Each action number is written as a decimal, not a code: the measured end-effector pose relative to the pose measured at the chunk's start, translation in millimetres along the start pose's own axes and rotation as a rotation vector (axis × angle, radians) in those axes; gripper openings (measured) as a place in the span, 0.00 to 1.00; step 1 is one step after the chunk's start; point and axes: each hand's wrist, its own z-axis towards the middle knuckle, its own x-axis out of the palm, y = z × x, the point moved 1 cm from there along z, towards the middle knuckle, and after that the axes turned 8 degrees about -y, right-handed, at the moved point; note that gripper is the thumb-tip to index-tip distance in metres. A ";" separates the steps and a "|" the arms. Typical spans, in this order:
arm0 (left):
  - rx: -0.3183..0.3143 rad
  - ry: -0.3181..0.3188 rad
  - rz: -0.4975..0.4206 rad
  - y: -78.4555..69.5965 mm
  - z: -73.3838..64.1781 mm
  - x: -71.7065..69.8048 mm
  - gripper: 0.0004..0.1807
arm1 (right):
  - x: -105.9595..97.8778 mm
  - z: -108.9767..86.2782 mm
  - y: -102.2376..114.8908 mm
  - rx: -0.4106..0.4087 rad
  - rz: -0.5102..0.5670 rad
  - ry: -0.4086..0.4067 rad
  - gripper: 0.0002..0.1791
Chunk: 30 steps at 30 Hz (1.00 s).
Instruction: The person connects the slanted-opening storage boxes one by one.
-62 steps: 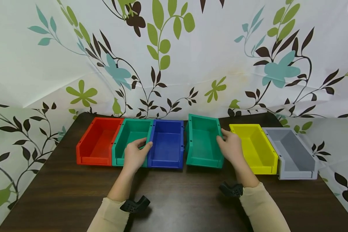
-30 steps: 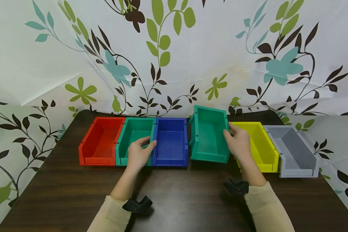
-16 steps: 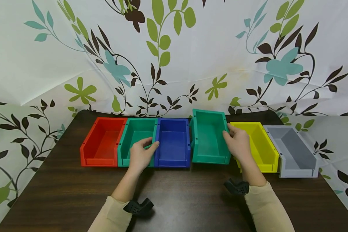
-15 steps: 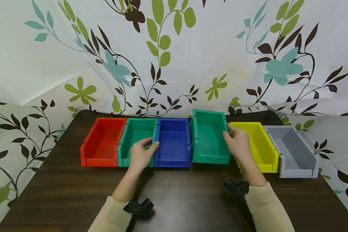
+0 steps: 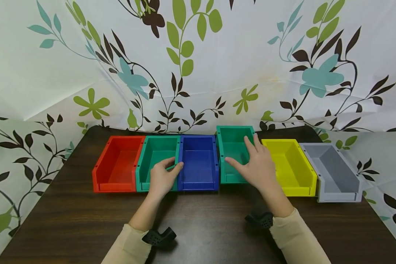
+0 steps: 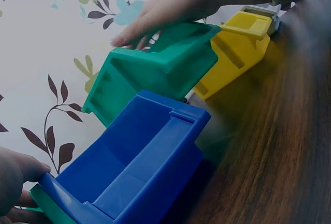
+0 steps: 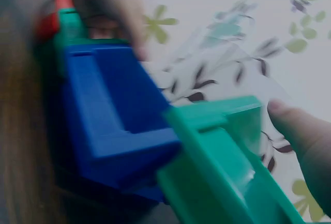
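Pinching the blue bin [image 5: 198,163] at left, splayed at right, hands [image 5: 163,178] [image 5: 259,167] show that splay only in head view.

The head view is bright and crisp, with soft glare on the table [image 5: 214,227]; the right wrist view is hazy, the left hand [image 7: 108,4] blurred.

1) A dark brown wood-grain table [image 5: 52,223], with a pale sheen [image 5: 208,238] on its near middle
2) A white, creased cloth [image 5: 36,95] hanging behind the table and at its sides
3) Printed on it, teal flowers [image 5: 321,77], green flowers [image 5: 92,106], a small green bird [image 5: 132,120], brown leaves [image 5: 300,55]
4) A faint yellowish stain [image 5: 271,82] on the cloth, right of middle
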 end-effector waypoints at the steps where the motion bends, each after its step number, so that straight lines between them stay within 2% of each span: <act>1: 0.002 0.001 -0.001 0.0 -0.2 0.1 0.26 | 0.8 -1.6 3.0 -0.046 -0.037 -0.020 0.54; 3: 0.004 0.001 -0.002 -0.1 -0.5 0.2 0.26 | 2.3 -5.2 8.2 -0.138 -0.102 -0.043 0.50; 5: 0.003 -0.001 -0.004 -0.2 -0.6 0.2 0.26 | 4.0 -8.0 13.3 -0.230 -0.109 -0.050 0.43; 8: 0.004 -0.004 -0.002 -0.4 -0.1 0.4 0.26 | 7.7 -11.6 21.4 -0.360 -0.022 -0.015 0.33; 11: 0.003 -0.007 0.000 -0.7 0.3 0.9 0.26 | 11.9 -14.1 26.4 -0.441 0.095 0.011 0.29; 17: 0.005 -0.007 0.000 -0.8 -0.5 1.0 0.26 | 19.3 -17.3 25.1 -0.495 0.148 -0.016 0.32; 21: 0.010 -0.007 0.000 -0.9 -0.7 0.4 0.26 | 22.4 -18.1 25.0 -0.536 0.164 -0.066 0.31; 25: 0.008 -0.005 0.000 -1.7 -0.8 0.0 0.26 | 24.6 -18.8 24.4 -0.547 0.169 -0.093 0.30; 30: 0.002 -0.003 0.001 -3.5 -1.4 -0.4 0.26 | 28.6 -19.7 23.5 -0.537 0.161 -0.079 0.30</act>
